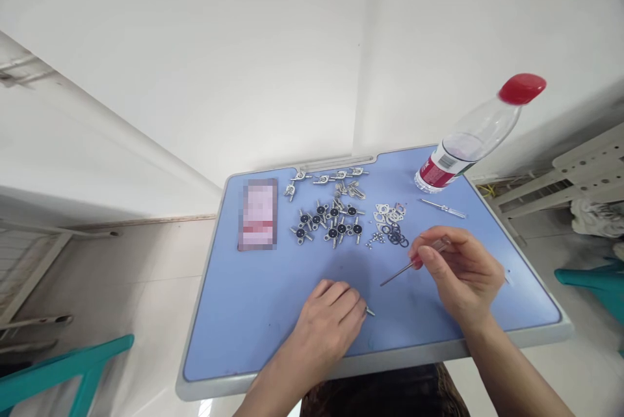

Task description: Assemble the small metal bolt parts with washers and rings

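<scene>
My left hand [332,314] rests low over the near part of the table, fingers curled around a small metal valve [371,312]. Only a short stem of that valve pokes out; the rest is hidden under the fingers. My right hand [461,271] grips a small screwdriver [397,274] with a clear handle, its thin shaft slanting down to the left. The screwdriver tip is apart from the valve. Farther off lie several metal valves with round black centres [333,233]. Beside them are tiny screws [376,238], black rubber rings [398,236] and flat metal plates [389,212].
More metal fittings [324,179] lie near the back edge of the blue table [234,319]. A phone-shaped, blurred object [258,215] is at left. A second screwdriver [442,208] lies near a red-capped bottle [451,154] at right. Teal stools [68,365] flank the table; a white wall stands behind.
</scene>
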The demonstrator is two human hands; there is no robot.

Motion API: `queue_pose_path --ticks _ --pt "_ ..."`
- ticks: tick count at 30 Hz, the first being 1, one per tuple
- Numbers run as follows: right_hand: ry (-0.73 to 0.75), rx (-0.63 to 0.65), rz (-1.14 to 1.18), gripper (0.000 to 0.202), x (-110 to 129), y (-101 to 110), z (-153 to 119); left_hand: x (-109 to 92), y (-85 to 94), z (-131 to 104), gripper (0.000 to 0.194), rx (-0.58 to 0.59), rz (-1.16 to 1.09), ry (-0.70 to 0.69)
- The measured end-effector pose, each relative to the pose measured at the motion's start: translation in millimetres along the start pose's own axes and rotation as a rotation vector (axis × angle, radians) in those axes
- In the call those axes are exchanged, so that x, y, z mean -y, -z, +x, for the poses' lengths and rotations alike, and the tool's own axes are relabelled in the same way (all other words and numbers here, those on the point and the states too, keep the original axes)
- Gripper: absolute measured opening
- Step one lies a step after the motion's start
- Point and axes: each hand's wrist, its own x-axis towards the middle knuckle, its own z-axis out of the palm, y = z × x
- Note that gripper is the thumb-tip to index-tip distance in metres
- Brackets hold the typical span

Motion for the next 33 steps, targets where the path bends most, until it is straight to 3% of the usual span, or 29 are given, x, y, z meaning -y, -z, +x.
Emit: queue_pose_path --ticks 19,28,33 --pt "-0.097 -0.074 0.095 0.009 -15 -6 13 6 -2.1 7 0.007 -0.066 0.018 0.178" --pt "-0.142 -0.116 0.203 0.012 -21 -7 24 8 2.4 5 0.009 -0.07 -0.008 0.189" --pt "-0.171 -0.134 0.245 0.017 -24 -7 27 10 4.6 3 0.021 -0.102 0.021 0.176"
